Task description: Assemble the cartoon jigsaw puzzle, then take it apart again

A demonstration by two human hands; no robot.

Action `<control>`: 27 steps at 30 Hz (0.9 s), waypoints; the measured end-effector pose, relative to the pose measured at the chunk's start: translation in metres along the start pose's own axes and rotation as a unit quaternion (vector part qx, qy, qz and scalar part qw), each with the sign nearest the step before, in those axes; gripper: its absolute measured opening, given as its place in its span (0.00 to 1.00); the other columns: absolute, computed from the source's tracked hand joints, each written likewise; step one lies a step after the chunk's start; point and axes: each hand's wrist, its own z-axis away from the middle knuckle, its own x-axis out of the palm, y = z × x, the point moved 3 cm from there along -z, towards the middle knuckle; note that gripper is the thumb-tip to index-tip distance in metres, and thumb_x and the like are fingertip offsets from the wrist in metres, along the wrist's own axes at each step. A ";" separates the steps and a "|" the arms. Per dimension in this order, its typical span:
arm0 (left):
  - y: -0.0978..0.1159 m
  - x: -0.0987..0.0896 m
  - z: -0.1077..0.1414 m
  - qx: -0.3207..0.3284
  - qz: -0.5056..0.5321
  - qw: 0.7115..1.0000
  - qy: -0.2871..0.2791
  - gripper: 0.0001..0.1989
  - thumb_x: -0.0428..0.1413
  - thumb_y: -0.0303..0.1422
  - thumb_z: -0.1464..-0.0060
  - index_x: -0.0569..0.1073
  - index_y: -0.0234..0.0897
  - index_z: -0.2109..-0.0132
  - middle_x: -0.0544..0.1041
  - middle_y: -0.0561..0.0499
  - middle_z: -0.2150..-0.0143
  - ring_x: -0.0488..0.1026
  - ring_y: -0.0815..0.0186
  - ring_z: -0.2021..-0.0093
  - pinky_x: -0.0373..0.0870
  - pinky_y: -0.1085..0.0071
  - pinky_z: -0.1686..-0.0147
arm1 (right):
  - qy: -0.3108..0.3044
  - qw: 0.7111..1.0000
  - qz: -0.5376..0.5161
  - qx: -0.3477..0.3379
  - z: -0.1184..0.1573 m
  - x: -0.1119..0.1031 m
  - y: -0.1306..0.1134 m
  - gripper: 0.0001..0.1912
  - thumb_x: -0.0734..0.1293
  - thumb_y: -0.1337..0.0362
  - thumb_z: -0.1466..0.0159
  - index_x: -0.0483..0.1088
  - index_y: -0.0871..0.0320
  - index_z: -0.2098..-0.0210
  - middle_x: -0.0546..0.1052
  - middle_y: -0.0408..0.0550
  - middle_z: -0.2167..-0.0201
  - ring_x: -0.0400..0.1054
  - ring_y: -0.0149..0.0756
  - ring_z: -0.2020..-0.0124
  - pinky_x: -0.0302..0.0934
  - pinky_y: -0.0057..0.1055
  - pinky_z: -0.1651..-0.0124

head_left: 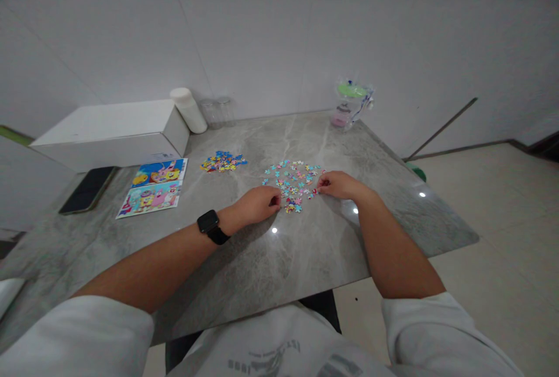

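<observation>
Small pastel puzzle pieces [294, 176] lie spread out on the grey table, several of them bunched at the near side. My left hand [263, 202], below a black watch, rests at the left edge of this spread with its fingers curled together; whatever they hold is too small to make out. At the right edge, my right hand [335, 185] has its fingertips pinched beside a red and white piece; I cannot tell whether it grips it. A heap of blue and yellow puzzle pieces [223, 161] sits farther left. Two cartoon pictures [152, 188] lie left of that heap.
A black phone [88, 189] lies at the left, before a white box [117, 132]. A white bottle [189, 110] and clear glasses [217, 114] stand near the wall. A plastic bag with a cup [349, 103] is at the back right. The table's edge [476, 239] runs along the right.
</observation>
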 end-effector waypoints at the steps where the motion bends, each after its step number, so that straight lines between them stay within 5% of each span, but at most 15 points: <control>1: 0.000 -0.003 0.001 -0.001 -0.015 1.000 0.012 0.03 0.56 0.29 0.40 0.76 0.39 0.63 0.80 0.49 0.62 0.74 0.62 0.62 0.68 0.67 0.61 | 0.002 1.000 0.003 0.003 -0.001 0.001 0.000 0.07 0.70 0.63 0.35 0.81 0.55 0.63 0.84 0.47 0.63 0.76 0.36 0.63 0.62 0.28 0.60; 4: -0.002 -0.010 0.003 0.010 -0.076 0.996 0.045 0.06 0.55 0.27 0.40 0.77 0.38 0.60 0.80 0.45 0.57 0.75 0.58 0.55 0.70 0.64 0.54 | 0.004 1.000 -0.015 0.004 -0.003 0.002 0.001 0.07 0.69 0.63 0.35 0.81 0.55 0.64 0.84 0.45 0.66 0.76 0.36 0.64 0.62 0.28 0.61; 7: -0.006 -0.009 0.006 0.030 -0.085 0.996 0.019 0.06 0.56 0.30 0.37 0.78 0.39 0.58 0.80 0.45 0.56 0.76 0.58 0.55 0.71 0.63 0.53 | 0.013 0.998 -0.058 0.001 -0.004 0.000 0.006 0.08 0.68 0.63 0.35 0.81 0.56 0.64 0.83 0.45 0.67 0.76 0.35 0.64 0.63 0.27 0.61; 13: -0.006 -0.014 0.004 0.046 -0.067 0.996 0.028 0.08 0.58 0.36 0.36 0.79 0.39 0.56 0.80 0.46 0.55 0.76 0.58 0.53 0.71 0.63 0.52 | 0.116 0.990 -0.016 0.072 -0.006 -0.006 0.017 0.12 0.68 0.63 0.34 0.81 0.57 0.55 0.84 0.49 0.59 0.75 0.36 0.60 0.62 0.28 0.58; 20: 0.016 -0.002 0.000 0.032 -0.035 0.996 0.071 0.07 0.57 0.36 0.34 0.78 0.40 0.55 0.80 0.46 0.54 0.76 0.58 0.52 0.72 0.62 0.50 | 0.032 0.999 0.025 -0.029 -0.002 0.007 -0.006 0.08 0.73 0.63 0.37 0.80 0.55 0.58 0.83 0.47 0.61 0.75 0.36 0.62 0.61 0.29 0.59; 27: 0.035 0.020 -0.006 0.021 -0.034 0.996 0.077 0.08 0.60 0.36 0.36 0.80 0.40 0.52 0.79 0.45 0.53 0.76 0.55 0.51 0.73 0.60 0.50 | 0.027 0.997 0.041 -0.055 0.001 0.008 -0.016 0.06 0.70 0.70 0.39 0.79 0.55 0.63 0.83 0.47 0.61 0.74 0.38 0.60 0.62 0.29 0.58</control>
